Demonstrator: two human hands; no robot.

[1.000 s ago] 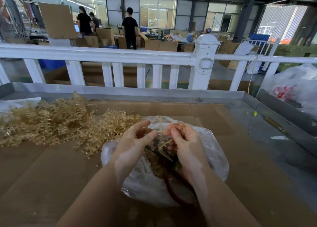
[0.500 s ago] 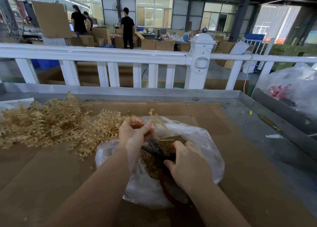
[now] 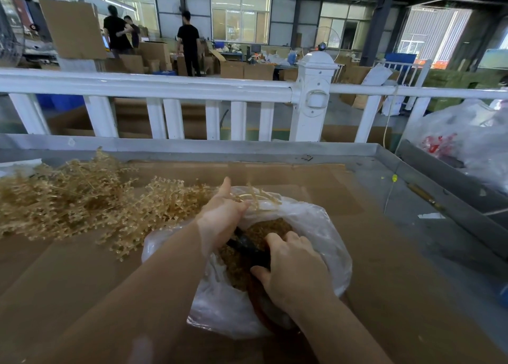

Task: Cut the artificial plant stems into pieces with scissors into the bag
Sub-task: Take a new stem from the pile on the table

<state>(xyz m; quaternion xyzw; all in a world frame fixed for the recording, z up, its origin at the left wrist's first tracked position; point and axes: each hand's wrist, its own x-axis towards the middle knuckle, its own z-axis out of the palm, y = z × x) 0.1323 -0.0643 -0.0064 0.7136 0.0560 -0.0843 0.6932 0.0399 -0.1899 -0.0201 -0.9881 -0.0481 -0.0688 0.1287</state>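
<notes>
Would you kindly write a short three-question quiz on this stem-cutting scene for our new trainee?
1. True or false: the left hand holds a plant stem over the clear plastic bag.
2. Which hand grips the scissors? A) left B) right C) neither
3. Fill in: the pile of uncut stems lies to the bag's ____ side.

Key: 1 true; 2 B, the right hand; 3 left.

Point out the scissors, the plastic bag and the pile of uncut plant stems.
scissors (image 3: pixel 248 246): head view, on the dark blades between the two hands.
plastic bag (image 3: pixel 324 226): head view, on its clear right wall near the rim.
pile of uncut plant stems (image 3: pixel 82 198): head view, on the middle of the golden heap.
</notes>
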